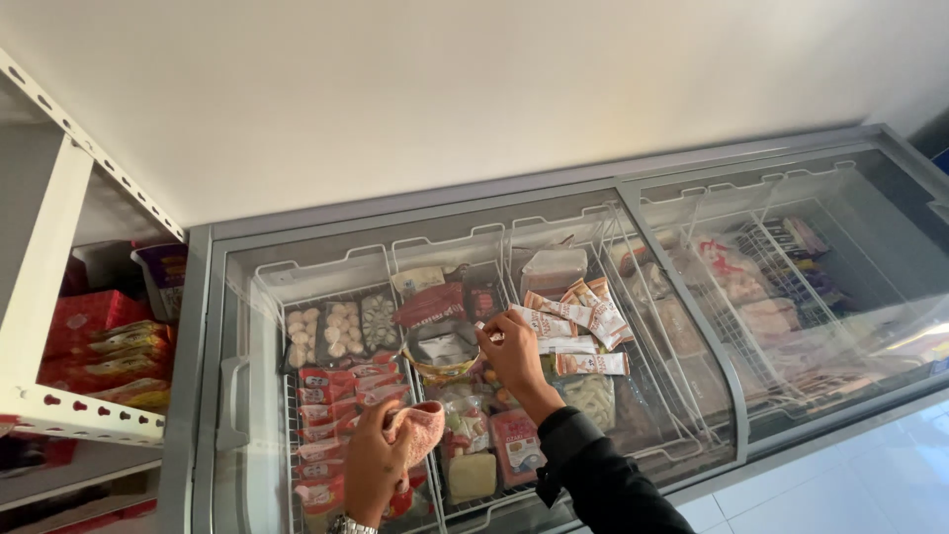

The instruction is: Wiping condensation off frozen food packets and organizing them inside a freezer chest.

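- Sachet packets (578, 326), orange and white, lie fanned across the top of the middle wire basket (633, 297) of the chest freezer (203, 396); their long axes run roughly left to right, slanting slightly.
- Right hand (514, 356) reaches into that basket; its fingertips pinch the left end of one packet, so the packets extend rightward from the hand.
- Left hand (376, 465) sits nearer the freezer's front edge, over the left basket, clenched around a pink cloth (425, 425); it is farther from the packets than the right hand.
- Left basket holds red flat packs (331, 396) in a stack and trays of pale round dumplings (331, 331).
- Beside the freezer's left wall, a metal shelf (79, 415) carries red boxes (84, 316).
- Under the freezer's shut right glass lid (840, 247), further baskets hold bagged goods, too blurred to tell apart.
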